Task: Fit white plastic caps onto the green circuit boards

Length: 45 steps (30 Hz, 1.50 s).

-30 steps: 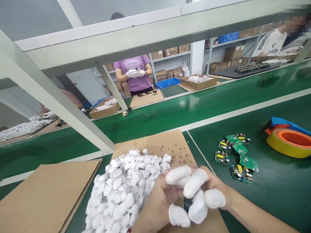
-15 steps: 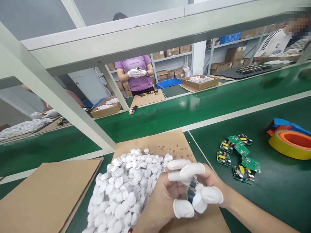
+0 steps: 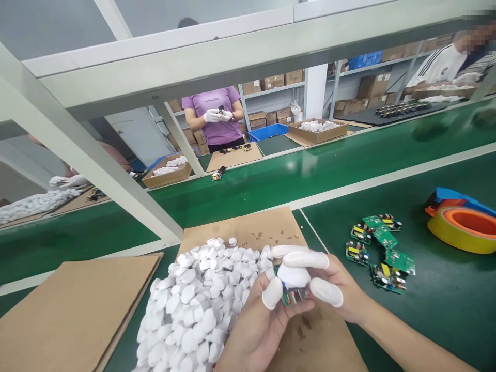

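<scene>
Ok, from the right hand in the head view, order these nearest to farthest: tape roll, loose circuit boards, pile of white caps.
1. Pile of white caps, just left of the right hand.
2. Loose circuit boards, on the green mat to its right.
3. Tape roll, far right edge.

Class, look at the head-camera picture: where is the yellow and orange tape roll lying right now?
The tape roll lies at the far right edge of the head view on the green bench, right of the loose green circuit boards and in front of a blue object.
</scene>
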Motion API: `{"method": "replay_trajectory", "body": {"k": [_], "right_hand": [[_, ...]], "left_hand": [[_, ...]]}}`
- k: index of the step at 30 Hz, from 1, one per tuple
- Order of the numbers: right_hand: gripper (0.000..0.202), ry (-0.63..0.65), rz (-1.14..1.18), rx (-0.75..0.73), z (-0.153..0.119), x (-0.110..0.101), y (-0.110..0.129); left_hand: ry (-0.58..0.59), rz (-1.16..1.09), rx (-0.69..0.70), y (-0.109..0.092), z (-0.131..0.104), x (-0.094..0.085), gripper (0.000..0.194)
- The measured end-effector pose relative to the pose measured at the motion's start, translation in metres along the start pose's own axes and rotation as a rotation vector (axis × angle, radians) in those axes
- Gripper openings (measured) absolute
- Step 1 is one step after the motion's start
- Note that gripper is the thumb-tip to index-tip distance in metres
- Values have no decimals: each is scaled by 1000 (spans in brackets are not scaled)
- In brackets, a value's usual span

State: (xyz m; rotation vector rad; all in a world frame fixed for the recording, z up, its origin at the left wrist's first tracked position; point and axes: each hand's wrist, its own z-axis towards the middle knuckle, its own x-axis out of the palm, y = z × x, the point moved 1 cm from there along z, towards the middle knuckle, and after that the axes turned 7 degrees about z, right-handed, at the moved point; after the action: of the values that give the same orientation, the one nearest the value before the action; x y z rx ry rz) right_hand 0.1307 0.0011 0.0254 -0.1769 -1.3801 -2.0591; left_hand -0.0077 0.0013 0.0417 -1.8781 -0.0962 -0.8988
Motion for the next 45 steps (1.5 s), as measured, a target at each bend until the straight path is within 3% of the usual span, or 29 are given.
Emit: {"method": "replay_trajectory", "body": {"k": [6,15,19,24,29,40,45], "right_hand": [[27,-49,-150,-22,5,-1,3],[25,-22,3,0,7,-3,-3],[28,19,53,53,6,-5,-3],[21,19,-15,99,8,-5,-2],[21,25,-76,54,8,-7,-3],[20,128,-49,3,8,-2,-1],[24,93,-25,-6,6,-2,-2]], "left_hand": [[-75,-54,-80,1,-1,7,18],[-60,20,-84,-2,-2,3,13],[6,34,-100,-1,-3,3,17],[-10,122,-110,-1,-3,7,18],[-63,176,-95,-3,-3,7,23],[5,289,-68,-4,1,11,29],[-9,306,-79,-5,0,12,32]]}}
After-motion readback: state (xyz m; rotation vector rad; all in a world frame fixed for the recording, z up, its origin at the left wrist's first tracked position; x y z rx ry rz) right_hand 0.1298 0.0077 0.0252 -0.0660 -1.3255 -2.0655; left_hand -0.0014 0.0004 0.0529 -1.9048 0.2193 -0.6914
